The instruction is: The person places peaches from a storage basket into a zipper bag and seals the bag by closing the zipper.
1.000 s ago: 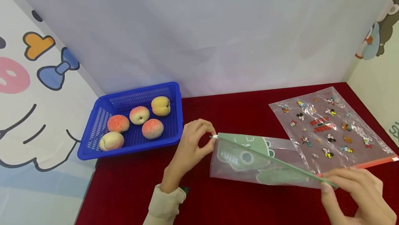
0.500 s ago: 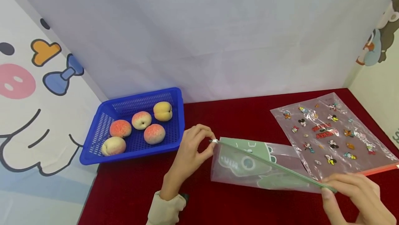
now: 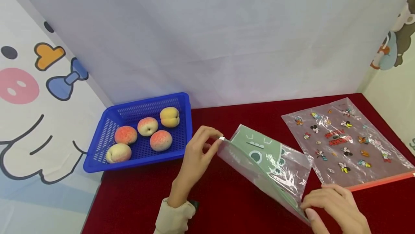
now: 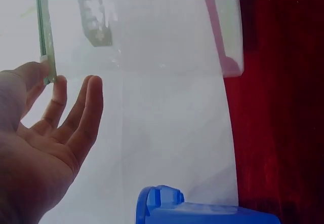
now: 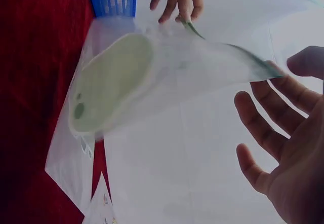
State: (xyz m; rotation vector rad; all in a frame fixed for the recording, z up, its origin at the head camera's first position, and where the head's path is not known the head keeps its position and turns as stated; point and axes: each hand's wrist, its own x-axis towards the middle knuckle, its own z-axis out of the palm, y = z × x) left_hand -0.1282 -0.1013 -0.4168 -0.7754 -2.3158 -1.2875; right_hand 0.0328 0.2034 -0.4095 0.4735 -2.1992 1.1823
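Note:
A clear zip bag (image 3: 259,144) with a green cartoon print is stretched between both hands, tilted toward the lower right in the head view. My left hand (image 3: 196,154) pinches one corner of its green zip strip, right by the white slider (image 3: 222,138). In the left wrist view, thumb and forefinger hold the strip (image 4: 44,26) while the other fingers spread. My right hand (image 3: 337,207) pinches the opposite end of the strip. The right wrist view shows that corner between thumb and forefinger of the right hand (image 5: 288,127), with the bag's panel (image 5: 116,82) hanging beside it.
A blue plastic basket (image 3: 136,158) holding several peaches (image 3: 161,140) stands at the left on the red cloth (image 3: 240,212). Flat at the right lies a second clear zip bag (image 3: 343,140) with small cartoon prints and a red zip. A pale wall (image 3: 227,46) rises behind.
My right hand has moved left and slightly down, bringing its end of the bag closer to the left hand. The strip now bows, and the bag's printed panel has swung into fuller view.

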